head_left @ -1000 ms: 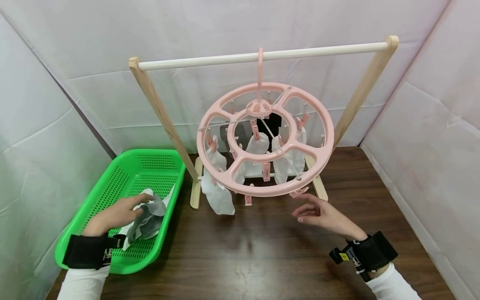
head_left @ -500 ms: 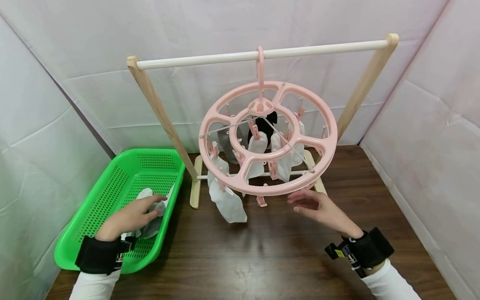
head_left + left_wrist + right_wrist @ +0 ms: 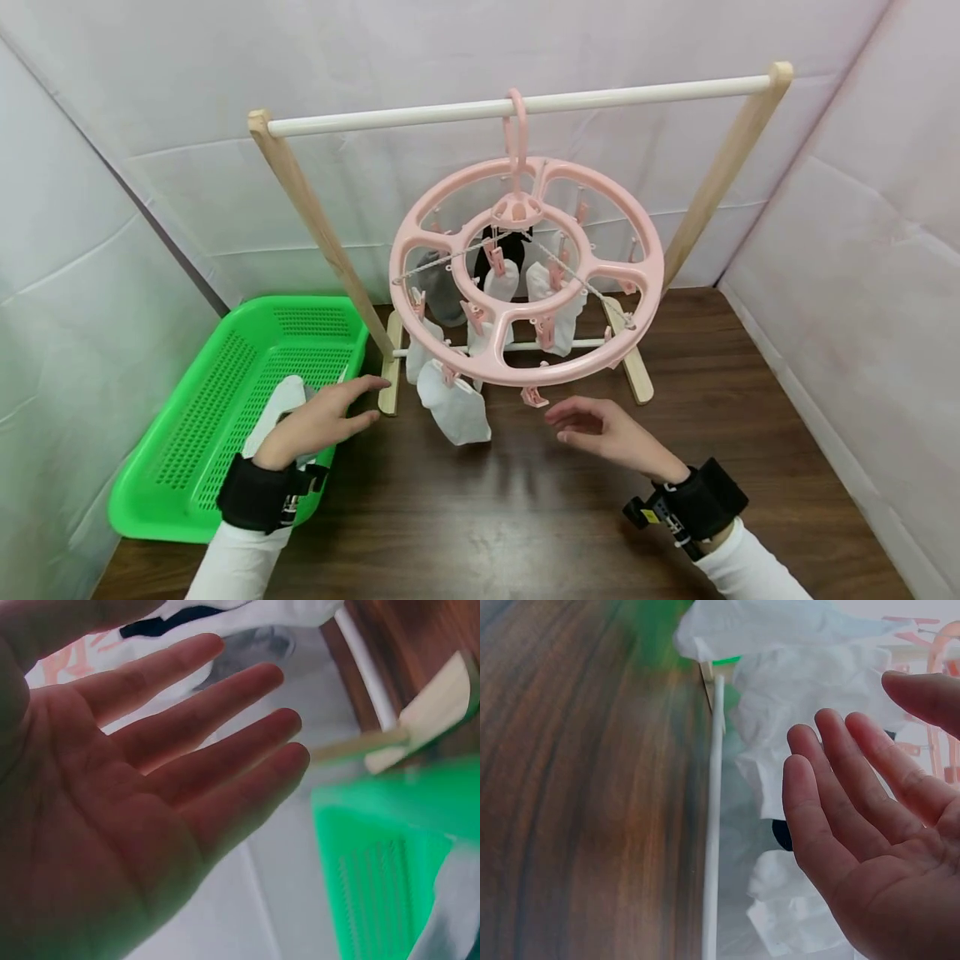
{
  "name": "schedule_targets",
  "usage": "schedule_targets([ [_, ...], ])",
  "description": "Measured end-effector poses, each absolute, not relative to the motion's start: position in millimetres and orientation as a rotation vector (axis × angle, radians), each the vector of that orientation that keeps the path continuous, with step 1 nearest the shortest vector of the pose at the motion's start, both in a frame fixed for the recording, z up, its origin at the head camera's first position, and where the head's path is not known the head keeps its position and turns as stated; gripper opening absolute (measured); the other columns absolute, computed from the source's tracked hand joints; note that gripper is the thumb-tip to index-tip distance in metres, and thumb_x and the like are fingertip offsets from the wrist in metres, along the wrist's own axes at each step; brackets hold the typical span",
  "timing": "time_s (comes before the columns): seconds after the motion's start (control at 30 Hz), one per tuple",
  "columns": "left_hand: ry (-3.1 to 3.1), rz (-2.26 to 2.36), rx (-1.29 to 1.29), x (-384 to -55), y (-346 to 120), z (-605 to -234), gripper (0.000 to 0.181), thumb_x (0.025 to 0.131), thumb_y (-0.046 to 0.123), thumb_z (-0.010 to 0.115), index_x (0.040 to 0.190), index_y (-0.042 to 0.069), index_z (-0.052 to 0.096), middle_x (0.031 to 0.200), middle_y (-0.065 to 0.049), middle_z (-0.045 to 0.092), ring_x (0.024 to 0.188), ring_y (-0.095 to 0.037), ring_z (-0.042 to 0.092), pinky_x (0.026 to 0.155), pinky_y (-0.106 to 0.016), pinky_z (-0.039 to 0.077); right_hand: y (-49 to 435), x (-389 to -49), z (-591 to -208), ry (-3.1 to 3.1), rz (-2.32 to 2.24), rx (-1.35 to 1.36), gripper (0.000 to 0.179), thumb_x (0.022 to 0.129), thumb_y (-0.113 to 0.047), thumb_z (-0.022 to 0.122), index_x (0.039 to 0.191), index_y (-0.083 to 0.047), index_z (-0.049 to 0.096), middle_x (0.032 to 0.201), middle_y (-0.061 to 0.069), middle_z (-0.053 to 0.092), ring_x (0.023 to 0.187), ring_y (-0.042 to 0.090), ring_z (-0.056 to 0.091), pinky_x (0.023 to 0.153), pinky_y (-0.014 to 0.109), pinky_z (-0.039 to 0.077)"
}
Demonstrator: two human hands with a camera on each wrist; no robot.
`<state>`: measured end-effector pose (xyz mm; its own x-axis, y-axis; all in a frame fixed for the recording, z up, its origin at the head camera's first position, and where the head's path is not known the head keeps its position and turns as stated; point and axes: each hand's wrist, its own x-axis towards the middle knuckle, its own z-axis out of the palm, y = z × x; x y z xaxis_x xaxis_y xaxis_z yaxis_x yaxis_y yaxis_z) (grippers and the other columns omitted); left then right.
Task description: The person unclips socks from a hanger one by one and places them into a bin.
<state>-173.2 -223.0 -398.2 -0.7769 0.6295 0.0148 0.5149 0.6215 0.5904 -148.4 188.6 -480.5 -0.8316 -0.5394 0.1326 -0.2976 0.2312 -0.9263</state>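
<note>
A pink round clip hanger (image 3: 502,375) hangs by its hook from a white rail. Small pink clips ring it, several holding white, grey and black socks; a white sock (image 3: 453,404) hangs at the front left. My left hand (image 3: 322,421) is above the right rim of the green basket (image 3: 142,500), fingers extended, holding nothing. Its bare palm (image 3: 97,810) shows in the left wrist view. Below the hanger's front edge is my right hand (image 3: 611,433), fingers loosely bent and holding nothing, close to a dangling pink clip (image 3: 534,397); I cannot tell whether they touch.
Inside the basket lies a white sock (image 3: 276,408) with grey cloth partly hidden under my left hand. The rail (image 3: 420,119) rests on wooden legs (image 3: 318,225) with feet on the dark wooden table (image 3: 480,517). White sheet walls enclose the back and sides.
My left hand has come away from the cloth in the basket and moved right. My right hand has moved left. The hanger has turned, its front edge swinging rightward.
</note>
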Motion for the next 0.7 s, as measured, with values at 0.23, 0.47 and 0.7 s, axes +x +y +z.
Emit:
schedule_targets([
  [0.23,2.498,0.967,1.033,-186.9,-200.1,-424.5,0.045,0.093,0.009,0.064,0.133,-0.006,0.05,0.129,-0.023,0.055,0.116,-0.037,0.054,0.09,-0.047,0.048,184.9,-141.0,-483.9,2.283,-1.603,-0.733,0.027,0.093,-0.013,0.066,0.117,-0.001,0.063,0.114,0.019,0.063,0.105,0.039,0.059,0.088,0.033,0.049],
  [0.47,2.41,1.09,1.022,-188.5,-175.8,-441.2,0.056,0.09,0.018,0.071,0.136,-0.003,0.048,0.132,-0.02,0.054,0.121,-0.037,0.051,0.096,-0.053,0.042,183.2,-136.3,-486.1,2.288,-1.591,-0.716,0.027,0.093,-0.015,0.067,0.117,-0.003,0.063,0.115,0.021,0.062,0.105,0.033,0.061,0.089,0.033,0.049],
  [0.7,2.379,1.307,1.056,-188.5,-150.0,-457.6,0.047,0.089,0.018,0.072,0.13,0.002,0.055,0.121,-0.012,0.063,0.112,-0.025,0.059,0.091,-0.045,0.048,179.4,-129.5,-485.0,2.275,-1.593,-0.721,0.028,0.093,-0.015,0.066,0.118,-0.002,0.063,0.116,0.021,0.062,0.106,0.038,0.059,0.09,0.037,0.048],
])
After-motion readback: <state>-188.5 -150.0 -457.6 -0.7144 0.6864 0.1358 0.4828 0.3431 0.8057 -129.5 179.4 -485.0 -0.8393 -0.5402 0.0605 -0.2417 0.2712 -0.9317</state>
